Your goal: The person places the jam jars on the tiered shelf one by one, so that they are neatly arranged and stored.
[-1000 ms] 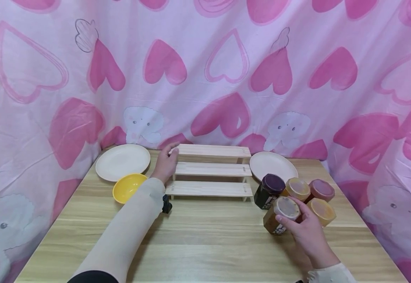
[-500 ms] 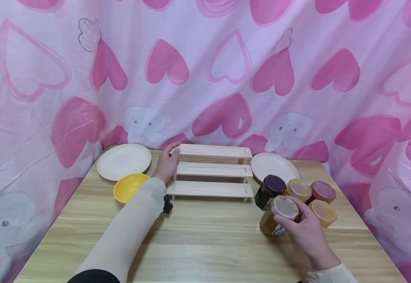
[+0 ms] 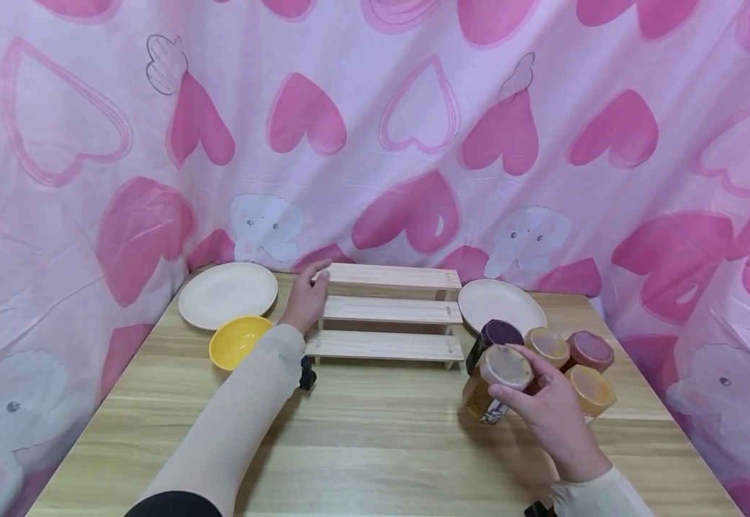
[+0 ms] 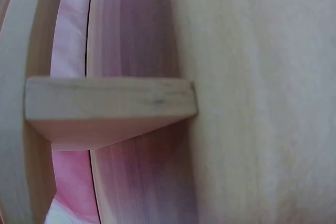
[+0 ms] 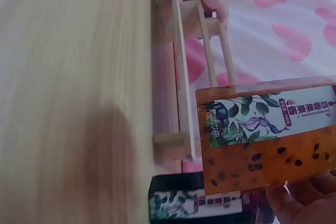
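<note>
In the head view my right hand (image 3: 552, 409) grips a jar of orange jam (image 3: 494, 384) by its upper part, fingers and thumb around it. The right wrist view shows dark seeds and a white printed label on this jar (image 5: 268, 135); its base is apart from the table. My left hand (image 3: 306, 298) holds the left end of a three-tier wooden shelf (image 3: 387, 309) at the top tier. In the left wrist view only the shelf's wood (image 4: 110, 98) shows close up, without the hand.
Behind the held jar stands a dark purple jar (image 3: 501, 334). To its right are two yellow-lidded jars (image 3: 593, 389) and a reddish jar (image 3: 590, 350). White plates (image 3: 227, 296) lie on both sides of the shelf. A yellow bowl (image 3: 239, 343) sits beside the left forearm.
My right hand has raised the jar of orange jam and moved it a little to the left, partly covering the dark jar. The left hand stays at the shelf.
</note>
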`<state>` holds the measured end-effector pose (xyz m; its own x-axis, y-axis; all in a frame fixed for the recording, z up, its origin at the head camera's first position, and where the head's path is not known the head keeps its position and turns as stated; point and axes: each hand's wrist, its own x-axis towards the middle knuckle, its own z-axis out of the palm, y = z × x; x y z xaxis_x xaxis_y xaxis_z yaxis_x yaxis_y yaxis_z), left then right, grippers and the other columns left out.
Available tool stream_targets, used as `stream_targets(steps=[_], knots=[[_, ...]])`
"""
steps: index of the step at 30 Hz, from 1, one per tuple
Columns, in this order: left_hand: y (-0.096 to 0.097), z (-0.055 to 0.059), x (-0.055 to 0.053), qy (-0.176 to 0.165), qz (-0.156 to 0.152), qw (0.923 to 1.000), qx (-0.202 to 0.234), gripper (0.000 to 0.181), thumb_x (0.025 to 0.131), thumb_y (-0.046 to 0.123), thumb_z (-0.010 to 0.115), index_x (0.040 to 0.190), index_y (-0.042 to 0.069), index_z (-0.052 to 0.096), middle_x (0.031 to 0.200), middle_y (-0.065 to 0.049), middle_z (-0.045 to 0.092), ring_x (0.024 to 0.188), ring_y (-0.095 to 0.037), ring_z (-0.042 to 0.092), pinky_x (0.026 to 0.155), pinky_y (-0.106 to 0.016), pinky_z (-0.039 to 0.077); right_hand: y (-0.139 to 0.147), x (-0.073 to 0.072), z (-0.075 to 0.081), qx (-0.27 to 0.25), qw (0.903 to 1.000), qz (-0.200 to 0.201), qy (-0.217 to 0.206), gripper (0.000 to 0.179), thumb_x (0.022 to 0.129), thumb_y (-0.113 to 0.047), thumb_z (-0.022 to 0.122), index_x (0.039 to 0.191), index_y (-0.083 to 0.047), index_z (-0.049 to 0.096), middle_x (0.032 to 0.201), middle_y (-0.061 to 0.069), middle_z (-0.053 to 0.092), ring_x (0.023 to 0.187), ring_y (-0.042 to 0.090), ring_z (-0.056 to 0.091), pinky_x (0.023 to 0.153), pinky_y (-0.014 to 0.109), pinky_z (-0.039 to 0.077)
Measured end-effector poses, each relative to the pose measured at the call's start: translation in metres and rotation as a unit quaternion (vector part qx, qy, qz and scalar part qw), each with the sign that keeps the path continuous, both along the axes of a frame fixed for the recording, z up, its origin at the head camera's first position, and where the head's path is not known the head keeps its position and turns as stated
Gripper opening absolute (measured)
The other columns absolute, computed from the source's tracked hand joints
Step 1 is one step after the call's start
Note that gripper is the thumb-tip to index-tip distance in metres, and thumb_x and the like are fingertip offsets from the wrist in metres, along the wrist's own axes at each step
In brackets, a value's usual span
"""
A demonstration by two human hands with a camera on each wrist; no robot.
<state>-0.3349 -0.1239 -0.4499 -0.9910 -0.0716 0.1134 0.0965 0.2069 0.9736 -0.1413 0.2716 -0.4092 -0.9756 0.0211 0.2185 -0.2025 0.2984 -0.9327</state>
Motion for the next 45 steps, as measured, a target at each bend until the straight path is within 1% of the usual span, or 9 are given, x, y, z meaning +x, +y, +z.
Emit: stream_targets(steps=[4, 7, 10, 13, 17, 21, 27, 36, 45], knots=[[0.001, 0.001, 0.000, -0.003, 0.003, 1.0000, 0.003, 0.045, 0.113, 0.039, 0.046, 0.155, 0.023, 0.053, 0.089, -0.014, 0.057, 0.075, -0.019, 0.052, 0.072, -0.035, 0.048, -0.009, -0.004, 0.005, -0.002, 0.9999, 0.002, 0.013, 0.067, 0.083, 0.006, 0.085, 0.143, 0.006, 0.056, 0.118, -0.010, 0.072, 0.105, 0.006, 0.070, 0.088, 0.019, 0.057], [0.002, 0.002, 0.001, -0.005, 0.005, 1.0000, 0.004, 0.045, 0.113, 0.039, 0.046, 0.155, 0.023, 0.053, 0.102, -0.025, 0.059, 0.080, -0.021, 0.053, 0.076, -0.037, 0.048, -0.015, -0.008, 0.008, 0.003, 0.9999, 0.001, 0.013, 0.067, 0.083, 0.005, 0.086, 0.144, 0.004, 0.057, 0.119, -0.010, 0.071, 0.106, 0.006, 0.069, 0.088, 0.018, 0.057], [0.002, 0.002, 0.002, -0.004, 0.006, 1.0000, 0.002, 0.046, 0.113, 0.039, 0.046, 0.155, 0.024, 0.052, 0.114, -0.030, 0.058, 0.086, -0.022, 0.054, 0.082, -0.038, 0.048, -0.021, -0.012, 0.012, 0.007, 0.9999, 0.005, 0.011, 0.066, 0.085, 0.002, 0.085, 0.144, 0.001, 0.057, 0.121, -0.007, 0.069, 0.107, 0.007, 0.068, 0.088, 0.019, 0.057], [0.002, 0.002, 0.002, -0.001, 0.007, 1.0000, -0.002, 0.046, 0.113, 0.039, 0.045, 0.156, 0.024, 0.052, 0.109, -0.023, 0.058, 0.086, -0.021, 0.053, 0.083, -0.037, 0.047, -0.027, -0.016, 0.017, 0.000, 0.9999, 0.015, 0.008, 0.065, 0.086, 0.001, 0.085, 0.145, 0.000, 0.056, 0.125, -0.003, 0.066, 0.110, 0.009, 0.066, 0.090, 0.019, 0.057], [0.002, 0.001, 0.000, 0.009, 0.010, 0.9998, 0.012, 0.044, 0.113, 0.036, 0.047, 0.154, 0.022, 0.055, 0.082, -0.007, 0.054, 0.072, -0.017, 0.050, 0.070, -0.033, 0.046, -0.037, -0.023, 0.023, -0.001, 0.9996, 0.028, 0.002, 0.064, 0.088, -0.004, 0.085, 0.144, -0.002, 0.055, 0.128, 0.001, 0.064, 0.113, 0.011, 0.065, 0.091, 0.020, 0.056], [0.001, -0.001, -0.002, 0.011, 0.007, 0.9996, 0.025, 0.042, 0.113, 0.034, 0.048, 0.153, 0.022, 0.055, 0.071, 0.002, 0.048, 0.063, -0.014, 0.046, 0.062, -0.030, 0.044, -0.046, -0.032, 0.029, 0.001, 0.9994, 0.033, -0.006, 0.063, 0.088, -0.009, 0.086, 0.143, -0.004, 0.056, 0.130, 0.004, 0.065, 0.114, 0.014, 0.065, 0.092, 0.021, 0.056], [0.002, 0.000, 0.000, 0.000, 0.004, 0.9997, 0.026, 0.044, 0.113, 0.037, 0.047, 0.154, 0.024, 0.054, 0.074, 0.000, 0.050, 0.062, -0.014, 0.045, 0.061, -0.031, 0.045, -0.062, -0.044, 0.037, -0.015, 0.9990, 0.038, -0.021, 0.066, 0.089, -0.015, 0.087, 0.146, -0.007, 0.054, 0.135, 0.008, 0.062, 0.118, 0.016, 0.063, 0.095, 0.020, 0.054], [0.001, -0.002, -0.002, 0.005, 0.003, 0.9998, 0.021, 0.044, 0.113, 0.037, 0.047, 0.155, 0.024, 0.053, 0.078, -0.006, 0.052, 0.063, -0.015, 0.045, 0.060, -0.031, 0.044, -0.082, -0.064, 0.043, -0.031, 0.9974, 0.064, -0.011, 0.067, 0.090, -0.015, 0.086, 0.147, -0.007, 0.052, 0.136, 0.012, 0.061, 0.119, 0.019, 0.063, 0.097, 0.021, 0.054], [0.001, -0.002, -0.002, 0.003, 0.004, 0.9997, 0.024, 0.044, 0.113, 0.037, 0.047, 0.154, 0.025, 0.053, 0.075, 0.000, 0.050, 0.064, -0.015, 0.046, 0.060, -0.030, 0.044, -0.100, -0.083, 0.049, -0.042, 0.9956, 0.083, -0.011, 0.064, 0.091, -0.016, 0.085, 0.147, -0.009, 0.055, 0.137, 0.011, 0.061, 0.123, 0.022, 0.061, 0.099, 0.026, 0.055]])
